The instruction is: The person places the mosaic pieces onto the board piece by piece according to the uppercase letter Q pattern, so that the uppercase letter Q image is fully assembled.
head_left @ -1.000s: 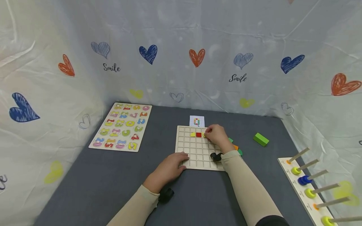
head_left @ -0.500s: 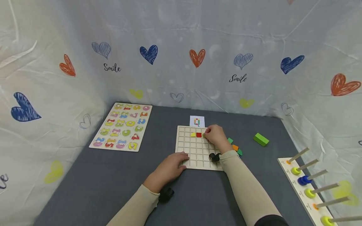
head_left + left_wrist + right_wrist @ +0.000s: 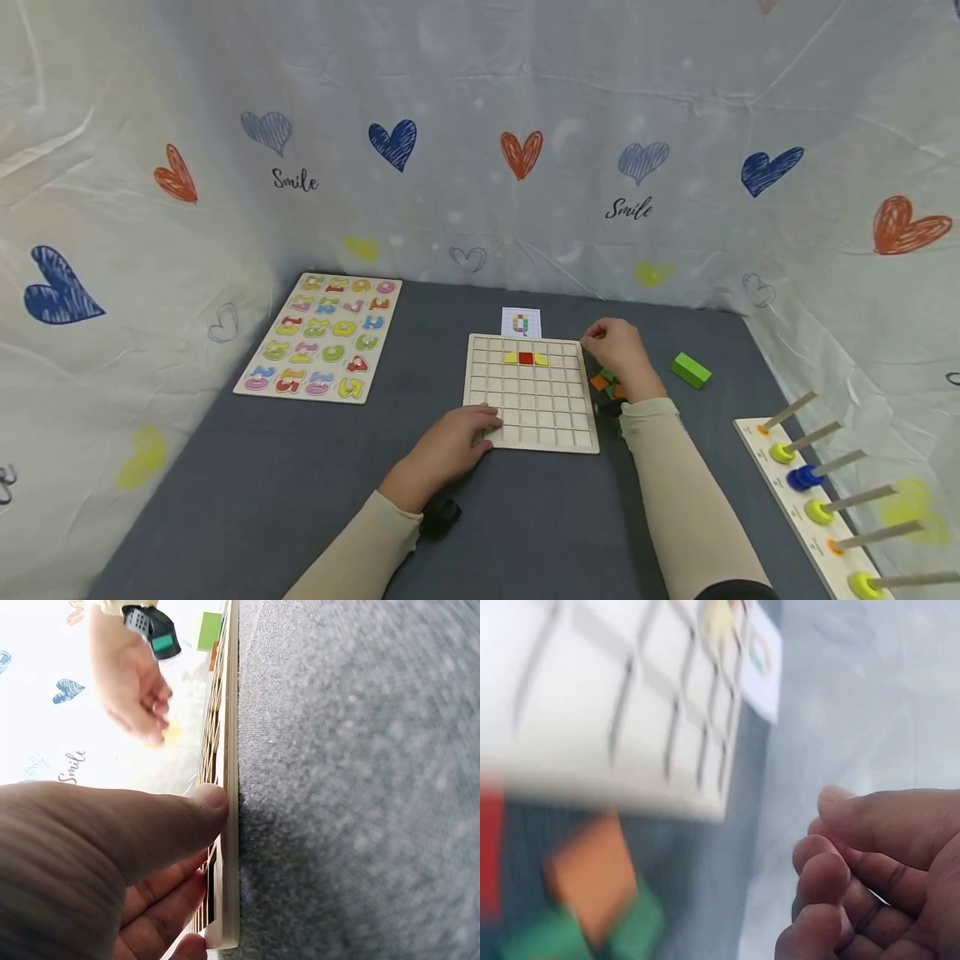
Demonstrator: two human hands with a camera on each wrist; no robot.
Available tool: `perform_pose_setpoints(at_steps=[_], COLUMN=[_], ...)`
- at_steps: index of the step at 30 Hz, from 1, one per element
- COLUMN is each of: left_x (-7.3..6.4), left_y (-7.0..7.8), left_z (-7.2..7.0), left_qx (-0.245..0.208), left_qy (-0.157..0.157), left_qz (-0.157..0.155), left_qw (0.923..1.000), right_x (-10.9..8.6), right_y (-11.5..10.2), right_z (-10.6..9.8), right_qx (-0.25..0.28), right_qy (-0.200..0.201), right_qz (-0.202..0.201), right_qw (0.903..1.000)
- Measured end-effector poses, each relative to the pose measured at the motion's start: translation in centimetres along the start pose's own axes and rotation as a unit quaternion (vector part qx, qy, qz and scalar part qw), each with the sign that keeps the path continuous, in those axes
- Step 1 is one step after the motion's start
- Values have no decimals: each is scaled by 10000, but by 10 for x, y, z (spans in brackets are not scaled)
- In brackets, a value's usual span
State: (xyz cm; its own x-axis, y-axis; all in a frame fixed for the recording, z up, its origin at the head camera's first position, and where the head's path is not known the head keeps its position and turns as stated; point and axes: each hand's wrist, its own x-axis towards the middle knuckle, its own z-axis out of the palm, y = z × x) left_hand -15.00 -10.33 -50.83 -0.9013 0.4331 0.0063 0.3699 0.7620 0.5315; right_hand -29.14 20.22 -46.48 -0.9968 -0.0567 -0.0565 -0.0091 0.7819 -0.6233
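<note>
Red piece point(image 3: 489, 855) beside the board point(image 3: 592, 787): right wrist view only.

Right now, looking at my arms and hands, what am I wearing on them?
Both hands are gloveless. The left sleeve and right sleeve are long and cream. A dark device sits at the left wrist; the right wrist's dark device shows a green patch in the left wrist view.
</note>
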Motion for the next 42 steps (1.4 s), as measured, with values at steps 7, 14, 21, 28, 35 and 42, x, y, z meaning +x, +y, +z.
perform_pose_setpoints(at_steps=[7,14,21,28,35,42], left_x=[0,0,0,-1,-1,0], left_y=[1,-2,-2,-2,-2,-1], left_z=[-2,2,3,2,2,1], left_qx=[-59,82,43,14,67,44], left_qy=[17,36,78,31,45,-8], left_qz=[-9,-1,-30,-55,-45,-65], left_qw=[10000,10000,10000,10000,10000,10000], right_x=[-15,-25,-22,-22,-17,-10], right_y=[32,42,42,40,5,-24], right_z=[-28,-14,-7,-9,1,30], right_qx=[-558,-743,-792,-521,-280,-221], right_qy=[-267,-668,-599,-390,-97,-749], right_qz=[189,372,474,298,-366,-885], right_qw=[9979,9943,9939,9974,9989,9930])
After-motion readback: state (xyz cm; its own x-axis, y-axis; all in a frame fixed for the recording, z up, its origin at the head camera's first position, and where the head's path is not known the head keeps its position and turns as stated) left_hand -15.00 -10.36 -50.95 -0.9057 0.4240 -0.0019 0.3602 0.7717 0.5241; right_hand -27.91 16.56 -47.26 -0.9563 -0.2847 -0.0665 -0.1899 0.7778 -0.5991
